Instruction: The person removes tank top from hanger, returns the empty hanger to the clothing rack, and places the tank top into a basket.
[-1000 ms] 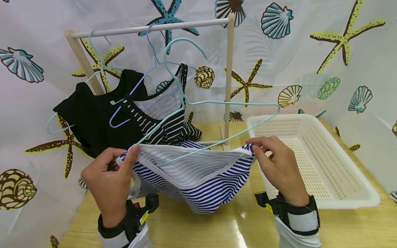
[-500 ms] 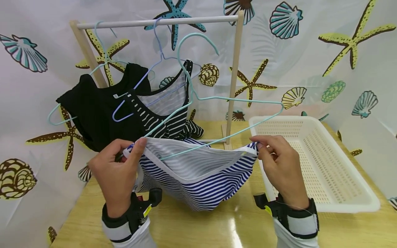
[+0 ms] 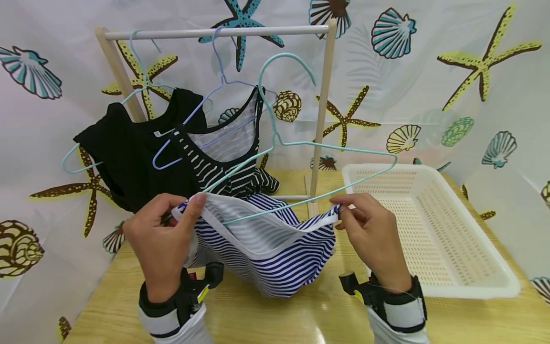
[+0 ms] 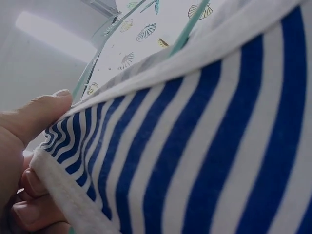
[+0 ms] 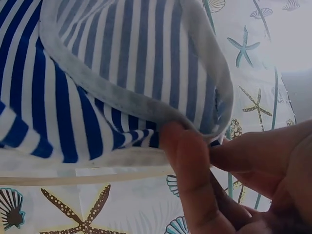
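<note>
Fabric [image 3: 283, 267], striped blue and white with pale trim, hangs above the middle of the surface [image 3: 240, 317], between two hands that we see well apart. Our left hand [image 3: 161, 234] has its thumb pressed along the trimmed edge and its fingers curled beneath, pinching a corner; whether it also grips the mint hanger [image 3: 274, 129] we cannot tell. Our right hand [image 3: 371, 229], nearer the surface's right edge, pinches the opposite trim between thumb and fingertips, just below the hanger's right arm and apart from it. The hanger's lower bar slants into the wide opening, its hook just in front of the rack [image 3: 323, 110], which stands toward the back edge. From that rack we see a black top [image 3: 142, 160] and a black-and-white top [image 3: 242, 182] hanging. A white basket [image 3: 477, 290] sits along the right edge.
</note>
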Demonstrator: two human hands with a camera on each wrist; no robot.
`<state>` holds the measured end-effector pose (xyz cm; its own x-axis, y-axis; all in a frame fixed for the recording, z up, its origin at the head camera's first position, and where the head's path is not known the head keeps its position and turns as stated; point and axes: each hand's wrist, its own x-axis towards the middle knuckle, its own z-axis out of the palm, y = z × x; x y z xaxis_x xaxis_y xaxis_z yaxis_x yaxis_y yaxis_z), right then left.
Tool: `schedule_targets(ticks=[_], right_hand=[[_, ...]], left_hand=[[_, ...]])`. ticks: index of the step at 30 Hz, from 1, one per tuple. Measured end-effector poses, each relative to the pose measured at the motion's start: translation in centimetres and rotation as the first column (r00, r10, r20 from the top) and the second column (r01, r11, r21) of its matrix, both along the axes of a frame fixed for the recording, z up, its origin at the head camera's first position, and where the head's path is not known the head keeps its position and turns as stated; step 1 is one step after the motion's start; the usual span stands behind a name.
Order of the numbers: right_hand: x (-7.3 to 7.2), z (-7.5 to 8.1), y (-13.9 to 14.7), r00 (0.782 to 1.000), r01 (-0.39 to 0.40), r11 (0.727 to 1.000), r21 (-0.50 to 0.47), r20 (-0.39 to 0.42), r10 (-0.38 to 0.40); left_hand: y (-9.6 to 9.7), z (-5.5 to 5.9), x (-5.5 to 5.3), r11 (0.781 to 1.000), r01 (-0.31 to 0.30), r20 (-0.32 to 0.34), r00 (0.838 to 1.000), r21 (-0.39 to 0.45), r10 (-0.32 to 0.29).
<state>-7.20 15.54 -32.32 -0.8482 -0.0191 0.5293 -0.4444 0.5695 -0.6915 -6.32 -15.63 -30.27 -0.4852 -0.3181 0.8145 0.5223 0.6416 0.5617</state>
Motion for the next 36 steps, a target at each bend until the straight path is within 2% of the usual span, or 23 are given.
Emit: schedule_targets(ticks=[6,12,24,31,36], right_hand=[[-0.1,0.1,-0.3,1.0,0.0,1.0,0.021,0.009,0.0],[-0.2,-0.3,-0.5,1.0,-0.025,0.999,0.02,0.019,0.025],[-0.2,-0.4,-1.2,0.994,-0.055,0.986,0.154,0.105,0.039],[-0.2,-0.6,-1.2,0.989,-0.061,0.98,0.187,0.142,0.034],[-0.2,-0.5,-1.3,0.992,-0.06,0.981,0.182,0.122,0.038]], left_hand=[[0.2,0.1,-0.1,1.0,-0.024,-0.05,0.999,-0.011,0.023],[0.3,-0.1,0.1,1.0,-0.014,-0.058,0.998,-0.02,0.013],[0.2,0.0,0.0,0.999,-0.014,-0.061,0.998,-0.036,0.012],[-0.2,-0.1,0.0,0.999,-0.01,-0.069,0.998,-0.032,0.008],[-0.3,0.0,0.0,0.999,-0.017,-0.076,0.997,-0.029,0.015]])
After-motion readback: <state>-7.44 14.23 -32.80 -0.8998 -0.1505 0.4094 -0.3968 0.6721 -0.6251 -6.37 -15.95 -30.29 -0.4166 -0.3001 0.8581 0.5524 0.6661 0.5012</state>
